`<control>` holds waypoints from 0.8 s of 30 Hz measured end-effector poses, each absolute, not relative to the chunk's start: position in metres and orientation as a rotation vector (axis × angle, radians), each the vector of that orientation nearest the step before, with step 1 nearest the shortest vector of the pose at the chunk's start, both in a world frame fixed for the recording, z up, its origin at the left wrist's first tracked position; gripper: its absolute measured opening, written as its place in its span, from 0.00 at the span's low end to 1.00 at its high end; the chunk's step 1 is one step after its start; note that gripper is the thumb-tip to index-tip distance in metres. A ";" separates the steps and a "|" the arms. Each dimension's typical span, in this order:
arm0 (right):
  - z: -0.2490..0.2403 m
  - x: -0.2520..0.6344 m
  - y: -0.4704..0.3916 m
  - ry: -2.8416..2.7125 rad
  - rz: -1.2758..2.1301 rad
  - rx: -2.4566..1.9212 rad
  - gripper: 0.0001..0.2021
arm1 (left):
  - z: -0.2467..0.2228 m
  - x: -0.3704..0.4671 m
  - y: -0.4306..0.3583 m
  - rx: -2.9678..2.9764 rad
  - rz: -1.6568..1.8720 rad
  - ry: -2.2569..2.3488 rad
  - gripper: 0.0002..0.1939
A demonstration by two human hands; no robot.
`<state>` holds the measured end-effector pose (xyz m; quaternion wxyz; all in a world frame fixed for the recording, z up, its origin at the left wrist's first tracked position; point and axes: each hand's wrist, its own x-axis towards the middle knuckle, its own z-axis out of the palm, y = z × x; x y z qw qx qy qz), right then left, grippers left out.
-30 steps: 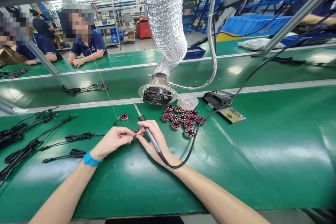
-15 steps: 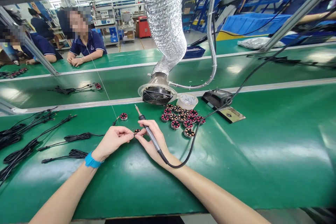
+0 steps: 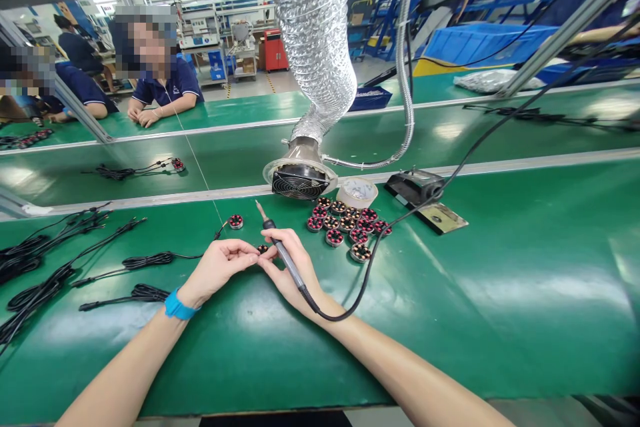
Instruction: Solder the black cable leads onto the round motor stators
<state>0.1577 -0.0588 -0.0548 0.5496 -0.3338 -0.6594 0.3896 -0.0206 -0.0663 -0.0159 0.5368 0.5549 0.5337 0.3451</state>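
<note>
While my right hand grips the soldering iron, tip pointing away, its thumb and forefinger meet beside the small motor stator just beyond my fingertips. My left hand has thumb and forefinger pinched together there; whether on a lead, I can't tell. I'd expect the stator to be light and stiff, its windings easily nicked, so best held by the outer rim. Farther off, the blue crate hides its contents; what's in the navy bin is too small to identify.
</note>
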 end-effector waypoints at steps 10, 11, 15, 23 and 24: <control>-0.053 0.157 -0.059 -1.557 0.929 -0.791 0.23 | -0.015 -0.020 -0.064 1.351 0.782 1.314 0.14; -0.053 0.157 -0.059 -1.562 0.926 -0.792 0.23 | -0.015 -0.020 -0.064 1.354 0.777 1.312 0.14; -0.052 0.158 -0.057 -1.626 0.824 -0.799 0.25 | -0.018 -0.020 -0.064 1.401 0.752 1.303 0.12; -0.053 0.157 -0.057 -1.713 0.734 -0.705 0.20 | -0.018 -0.012 -0.073 1.613 0.617 1.299 0.10; -0.054 0.157 -0.057 -1.711 0.741 -0.700 0.20 | -0.018 -0.012 -0.074 1.624 0.613 1.301 0.11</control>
